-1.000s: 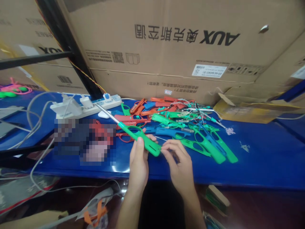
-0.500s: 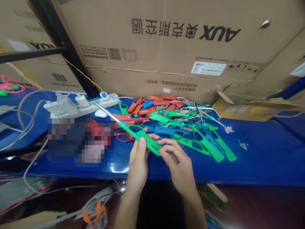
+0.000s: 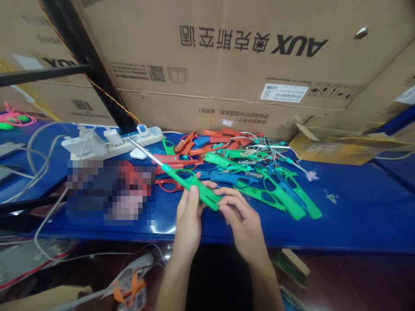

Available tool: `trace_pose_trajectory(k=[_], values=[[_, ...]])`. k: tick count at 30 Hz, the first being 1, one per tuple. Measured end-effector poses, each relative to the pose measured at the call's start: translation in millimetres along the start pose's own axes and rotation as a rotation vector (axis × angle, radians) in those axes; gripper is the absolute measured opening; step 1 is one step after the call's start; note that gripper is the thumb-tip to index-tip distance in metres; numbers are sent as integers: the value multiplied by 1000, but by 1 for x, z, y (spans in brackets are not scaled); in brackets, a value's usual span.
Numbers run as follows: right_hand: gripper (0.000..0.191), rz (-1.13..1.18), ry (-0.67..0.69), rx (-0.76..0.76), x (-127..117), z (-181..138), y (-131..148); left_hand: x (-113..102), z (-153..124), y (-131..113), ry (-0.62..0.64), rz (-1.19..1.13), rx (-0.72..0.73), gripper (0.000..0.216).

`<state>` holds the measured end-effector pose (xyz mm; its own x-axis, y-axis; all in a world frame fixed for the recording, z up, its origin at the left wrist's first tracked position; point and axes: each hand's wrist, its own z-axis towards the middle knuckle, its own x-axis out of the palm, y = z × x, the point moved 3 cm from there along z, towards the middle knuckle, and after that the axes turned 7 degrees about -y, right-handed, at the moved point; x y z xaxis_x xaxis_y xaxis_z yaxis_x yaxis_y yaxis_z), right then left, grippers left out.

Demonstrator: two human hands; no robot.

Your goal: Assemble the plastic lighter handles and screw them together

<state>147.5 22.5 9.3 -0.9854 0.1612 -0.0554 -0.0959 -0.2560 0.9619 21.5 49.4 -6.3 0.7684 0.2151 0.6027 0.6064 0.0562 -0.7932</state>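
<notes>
A green long-necked lighter [image 3: 203, 192] with a slim metal tube lies slantwise in my hands above the blue table, its tube pointing up and to the left. My left hand [image 3: 189, 211] is wrapped round the handle, thumb on top. At the lower right end of the handle, the fingertips of my right hand [image 3: 241, 218] pinch the tip. Beyond my hands is a heap of lighter parts: green shells [image 3: 285, 198], blue shells [image 3: 233, 176], red shells [image 3: 175, 160] and thin metal tubes with wires [image 3: 275, 147].
A white power strip [image 3: 129, 140] with plugs and cables stands at the back left. Large cardboard boxes [image 3: 207, 69] wall off the back, with an open carton flap [image 3: 343, 149] at the right. A pixelated patch covers the left part of the blue table [image 3: 356, 216].
Almost nothing differs. The handle's lower end and my right fingertips have shifted very slightly to the right, and both hands keep their hold on the lighter.
</notes>
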Motion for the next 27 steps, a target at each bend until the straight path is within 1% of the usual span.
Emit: trace_pose_trajectory(k=[12, 18, 27], values=[[19, 7, -19, 9, 0, -1, -3, 2, 1, -2, -9, -15, -5, 47], [16, 18, -114, -9, -1, -2, -6, 1, 1, -1, -8, -2, 8, 47], [15, -27, -133, -41, 1, -1, -7, -1, 0, 2, 18, 55, 16, 52]])
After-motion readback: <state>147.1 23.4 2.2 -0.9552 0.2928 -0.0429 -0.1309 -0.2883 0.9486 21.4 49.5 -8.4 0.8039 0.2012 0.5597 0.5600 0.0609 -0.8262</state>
